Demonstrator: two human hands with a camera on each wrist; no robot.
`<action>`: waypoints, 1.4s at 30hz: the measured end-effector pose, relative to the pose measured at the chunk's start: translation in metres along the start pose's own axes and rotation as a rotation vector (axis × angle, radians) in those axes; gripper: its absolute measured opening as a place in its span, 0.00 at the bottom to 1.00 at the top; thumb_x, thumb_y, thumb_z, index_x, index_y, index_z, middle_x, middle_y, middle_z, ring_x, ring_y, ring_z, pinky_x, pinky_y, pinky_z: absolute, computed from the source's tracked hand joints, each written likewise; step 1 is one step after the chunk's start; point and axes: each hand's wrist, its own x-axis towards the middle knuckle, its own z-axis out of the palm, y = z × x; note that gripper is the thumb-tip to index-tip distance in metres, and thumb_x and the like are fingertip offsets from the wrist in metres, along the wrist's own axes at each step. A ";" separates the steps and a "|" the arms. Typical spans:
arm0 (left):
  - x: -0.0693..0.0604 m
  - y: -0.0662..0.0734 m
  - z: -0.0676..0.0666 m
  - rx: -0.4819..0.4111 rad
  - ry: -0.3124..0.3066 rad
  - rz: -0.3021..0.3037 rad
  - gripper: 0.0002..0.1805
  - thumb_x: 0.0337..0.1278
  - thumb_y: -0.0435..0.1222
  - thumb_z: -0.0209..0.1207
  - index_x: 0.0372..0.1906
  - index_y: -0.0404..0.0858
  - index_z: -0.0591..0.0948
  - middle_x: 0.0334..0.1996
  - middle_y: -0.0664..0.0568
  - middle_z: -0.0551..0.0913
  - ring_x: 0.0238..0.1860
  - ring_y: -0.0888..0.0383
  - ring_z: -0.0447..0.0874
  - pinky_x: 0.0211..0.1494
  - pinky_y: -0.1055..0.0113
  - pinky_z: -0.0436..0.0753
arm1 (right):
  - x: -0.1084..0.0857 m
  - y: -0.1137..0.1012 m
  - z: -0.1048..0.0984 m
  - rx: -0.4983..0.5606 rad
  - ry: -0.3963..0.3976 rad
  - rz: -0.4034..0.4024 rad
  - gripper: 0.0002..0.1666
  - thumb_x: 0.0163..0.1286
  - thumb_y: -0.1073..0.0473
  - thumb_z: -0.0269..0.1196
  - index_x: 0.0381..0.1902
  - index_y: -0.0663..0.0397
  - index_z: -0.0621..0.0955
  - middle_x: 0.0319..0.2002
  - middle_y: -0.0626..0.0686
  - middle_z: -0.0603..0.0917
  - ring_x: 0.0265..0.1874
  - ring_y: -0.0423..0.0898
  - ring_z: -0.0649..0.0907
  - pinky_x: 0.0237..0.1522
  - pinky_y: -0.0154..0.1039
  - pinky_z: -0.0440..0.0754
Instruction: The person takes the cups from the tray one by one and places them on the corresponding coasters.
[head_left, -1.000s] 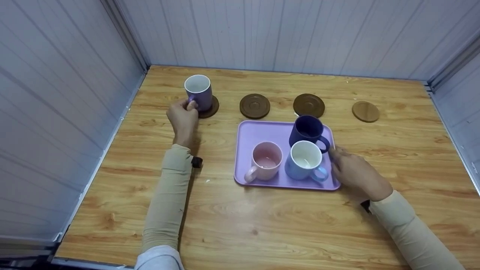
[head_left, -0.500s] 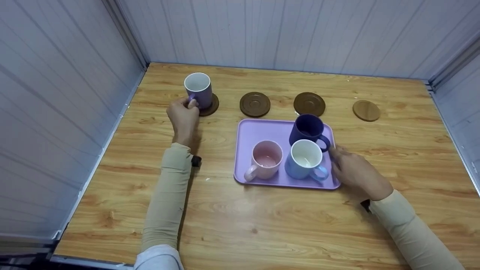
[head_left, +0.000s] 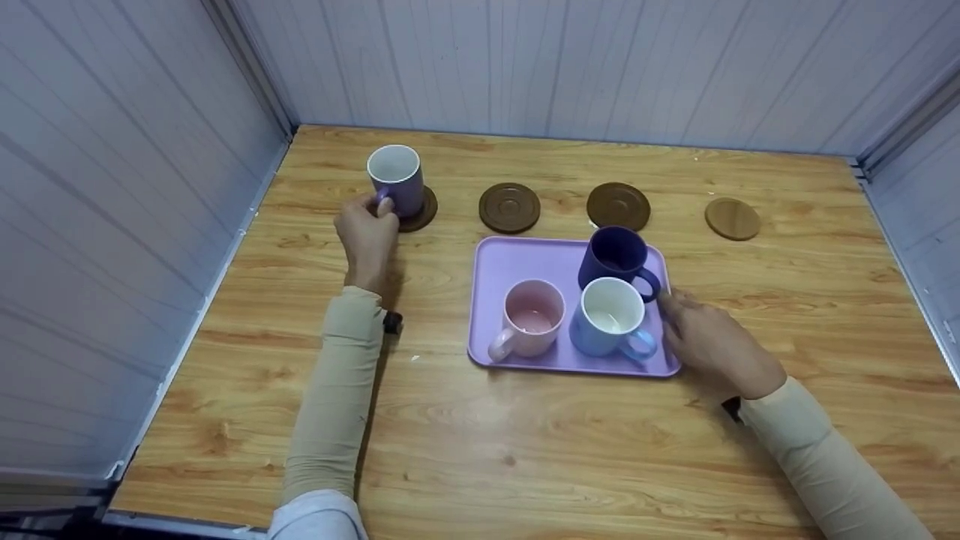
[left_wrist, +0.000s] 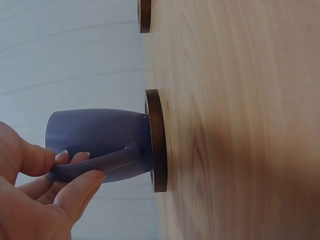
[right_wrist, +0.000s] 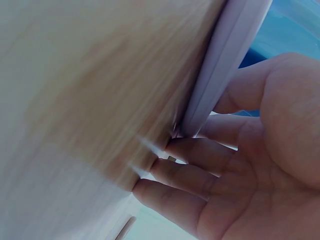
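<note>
A purple mug (head_left: 406, 193) with a pale inside stands upright on a dark brown coaster (head_left: 428, 211) at the back left. My left hand (head_left: 367, 238) grips its handle, and the left wrist view shows fingers and thumb curled round that handle (left_wrist: 95, 163). At the right side of a lilac tray (head_left: 517, 259), my right hand (head_left: 712, 341) pinches the rim. In the right wrist view the thumb lies over the tray's edge (right_wrist: 220, 65), with fingertips down by the table. On the tray stand a pink mug (head_left: 534, 330), a light blue mug (head_left: 596, 334) and a navy mug (head_left: 596, 270).
Behind the tray lie two more dark brown coasters, a left one (head_left: 509, 208) and a right one (head_left: 618, 206). Further right is a lighter wooden coaster (head_left: 733, 219). Panel walls (head_left: 480, 67) bound the wooden table (head_left: 480, 450) at the back and sides.
Almost nothing differs. The head view has shifted very slightly; both hands, the purple mug and the tray keep their places.
</note>
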 end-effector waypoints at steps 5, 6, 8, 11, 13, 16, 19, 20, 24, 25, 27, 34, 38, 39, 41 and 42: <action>-0.003 0.001 -0.002 0.013 0.001 -0.008 0.13 0.67 0.38 0.60 0.39 0.33 0.89 0.33 0.47 0.88 0.35 0.57 0.80 0.37 0.67 0.74 | -0.001 0.000 0.001 0.013 0.020 -0.022 0.31 0.79 0.61 0.51 0.75 0.70 0.68 0.69 0.75 0.71 0.66 0.72 0.74 0.66 0.66 0.72; -0.003 0.000 -0.002 0.020 -0.002 -0.014 0.14 0.67 0.40 0.60 0.40 0.33 0.89 0.33 0.47 0.88 0.35 0.57 0.81 0.38 0.67 0.76 | -0.001 0.000 0.001 0.014 0.025 -0.026 0.31 0.79 0.61 0.51 0.74 0.70 0.68 0.69 0.75 0.71 0.66 0.71 0.75 0.66 0.66 0.73; -0.003 0.001 -0.004 0.038 -0.002 -0.041 0.17 0.66 0.44 0.59 0.44 0.36 0.89 0.36 0.48 0.89 0.38 0.56 0.84 0.42 0.65 0.79 | 0.000 0.000 0.001 0.017 0.036 -0.037 0.30 0.78 0.62 0.51 0.73 0.71 0.69 0.68 0.75 0.72 0.65 0.71 0.76 0.65 0.66 0.74; -0.003 0.006 -0.012 0.058 0.002 -0.108 0.24 0.65 0.49 0.57 0.55 0.36 0.86 0.47 0.47 0.89 0.49 0.54 0.86 0.53 0.62 0.82 | 0.000 0.000 0.001 0.015 0.038 -0.040 0.31 0.78 0.61 0.51 0.74 0.71 0.68 0.69 0.74 0.72 0.64 0.71 0.77 0.64 0.66 0.74; -0.003 0.015 -0.020 0.072 0.018 -0.141 0.29 0.64 0.50 0.55 0.62 0.37 0.82 0.54 0.47 0.88 0.57 0.53 0.84 0.60 0.61 0.81 | 0.001 0.001 0.001 0.014 0.037 -0.042 0.30 0.78 0.61 0.51 0.73 0.72 0.69 0.69 0.74 0.72 0.64 0.71 0.77 0.63 0.66 0.75; -0.008 0.032 -0.034 0.076 0.047 -0.130 0.32 0.65 0.50 0.52 0.68 0.38 0.78 0.60 0.47 0.86 0.64 0.53 0.81 0.67 0.59 0.78 | 0.001 0.001 -0.001 0.012 0.028 -0.041 0.30 0.79 0.61 0.51 0.73 0.72 0.69 0.69 0.74 0.72 0.65 0.71 0.76 0.64 0.66 0.74; -0.018 0.049 -0.048 0.051 0.080 -0.052 0.30 0.64 0.47 0.52 0.68 0.39 0.79 0.59 0.48 0.86 0.64 0.56 0.81 0.68 0.60 0.77 | 0.001 0.001 -0.002 0.012 0.017 -0.041 0.29 0.80 0.61 0.50 0.73 0.72 0.69 0.69 0.74 0.72 0.66 0.71 0.75 0.66 0.65 0.73; -0.023 0.055 -0.052 0.038 0.085 -0.022 0.29 0.64 0.45 0.52 0.67 0.39 0.80 0.59 0.48 0.86 0.63 0.57 0.82 0.68 0.60 0.77 | 0.001 0.001 -0.003 0.011 0.015 -0.044 0.29 0.80 0.61 0.51 0.73 0.72 0.69 0.69 0.75 0.72 0.66 0.71 0.75 0.66 0.65 0.73; -0.041 0.074 -0.066 -0.001 0.079 0.087 0.24 0.66 0.42 0.54 0.63 0.38 0.82 0.57 0.48 0.87 0.61 0.60 0.83 0.65 0.64 0.78 | 0.002 0.001 -0.002 0.009 0.018 -0.057 0.28 0.80 0.61 0.51 0.71 0.73 0.71 0.68 0.75 0.72 0.65 0.71 0.76 0.65 0.66 0.74; -0.045 0.079 -0.069 -0.006 0.070 0.109 0.24 0.66 0.42 0.55 0.63 0.38 0.82 0.57 0.49 0.87 0.60 0.60 0.83 0.64 0.65 0.78 | 0.002 0.001 -0.002 0.010 0.017 -0.056 0.28 0.80 0.61 0.52 0.71 0.73 0.71 0.68 0.75 0.73 0.65 0.71 0.76 0.64 0.66 0.74; -0.053 0.086 -0.073 -0.015 0.053 0.148 0.22 0.68 0.41 0.56 0.63 0.39 0.82 0.57 0.49 0.87 0.59 0.60 0.84 0.62 0.63 0.80 | 0.002 0.001 -0.002 0.012 0.018 -0.057 0.28 0.80 0.61 0.52 0.71 0.72 0.71 0.68 0.75 0.73 0.65 0.71 0.76 0.64 0.66 0.75; -0.079 0.099 -0.079 -0.058 -0.006 0.286 0.20 0.67 0.41 0.58 0.59 0.38 0.85 0.54 0.49 0.88 0.53 0.60 0.86 0.58 0.61 0.84 | 0.002 0.001 -0.001 0.014 0.029 -0.059 0.27 0.80 0.61 0.51 0.70 0.72 0.72 0.67 0.74 0.75 0.63 0.70 0.78 0.63 0.65 0.75; -0.093 0.098 -0.075 -0.068 -0.049 0.350 0.21 0.66 0.40 0.60 0.60 0.36 0.83 0.52 0.48 0.88 0.53 0.59 0.86 0.57 0.62 0.84 | 0.002 0.000 0.000 0.010 0.060 -0.079 0.23 0.80 0.62 0.51 0.65 0.71 0.75 0.63 0.73 0.79 0.59 0.71 0.81 0.59 0.66 0.78; -0.096 0.097 -0.073 -0.073 -0.059 0.363 0.21 0.66 0.39 0.60 0.61 0.35 0.83 0.52 0.47 0.88 0.52 0.58 0.86 0.56 0.62 0.84 | 0.002 0.000 0.000 0.008 0.064 -0.081 0.22 0.80 0.62 0.51 0.64 0.71 0.75 0.63 0.72 0.79 0.58 0.71 0.82 0.58 0.66 0.78; -0.103 0.094 -0.068 -0.065 -0.081 0.386 0.22 0.66 0.38 0.61 0.61 0.35 0.82 0.51 0.47 0.88 0.52 0.57 0.86 0.55 0.62 0.85 | 0.002 0.000 0.000 0.007 0.054 -0.072 0.24 0.80 0.62 0.50 0.67 0.71 0.74 0.65 0.73 0.77 0.60 0.71 0.80 0.60 0.67 0.77; -0.107 0.092 -0.065 -0.059 -0.093 0.401 0.22 0.65 0.38 0.61 0.61 0.35 0.82 0.51 0.46 0.87 0.51 0.57 0.86 0.54 0.62 0.85 | 0.002 -0.001 0.000 0.006 0.046 -0.066 0.25 0.80 0.61 0.50 0.68 0.71 0.73 0.66 0.73 0.76 0.61 0.72 0.79 0.61 0.67 0.76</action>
